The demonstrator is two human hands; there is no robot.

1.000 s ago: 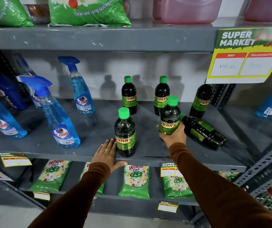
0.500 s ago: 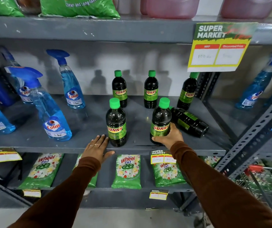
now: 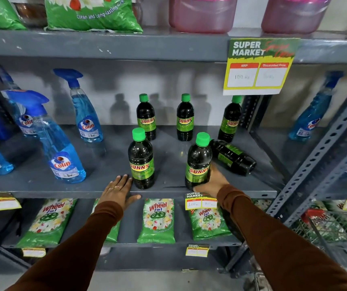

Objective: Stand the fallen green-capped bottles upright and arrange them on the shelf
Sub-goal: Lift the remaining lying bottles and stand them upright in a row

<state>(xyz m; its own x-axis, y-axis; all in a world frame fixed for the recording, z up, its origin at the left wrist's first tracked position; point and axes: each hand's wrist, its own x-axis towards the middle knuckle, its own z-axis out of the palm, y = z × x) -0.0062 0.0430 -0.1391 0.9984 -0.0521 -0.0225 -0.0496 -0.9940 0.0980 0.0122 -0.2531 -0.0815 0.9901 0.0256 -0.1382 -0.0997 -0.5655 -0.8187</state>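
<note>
On the grey metal shelf (image 3: 42, 181), five dark plastic bottles with green caps and green "SUNNY" labels stand upright: three in a back row near the wall and two in front. The right hand (image 3: 212, 181) grasps the lower part of the front right bottle (image 3: 198, 162), which stands close to the front edge of the shelf. The left hand (image 3: 119, 191) lies flat and open on the shelf edge, holding nothing, just beside the front left bottle (image 3: 141, 160). One fallen bottle (image 3: 233, 157) lies on its side behind the right hand, with its cap end hidden behind the held bottle and its base pointing to the right. It is probably the last one to stand up. The risk is mostly there: the fallen bottle is round and can roll toward the right end of the shelf if the wrist or the held bottle pushes it. The held bottle also stands very near the front edge, so a careless release may tip it off. The reach past it can knock it too.
</note>
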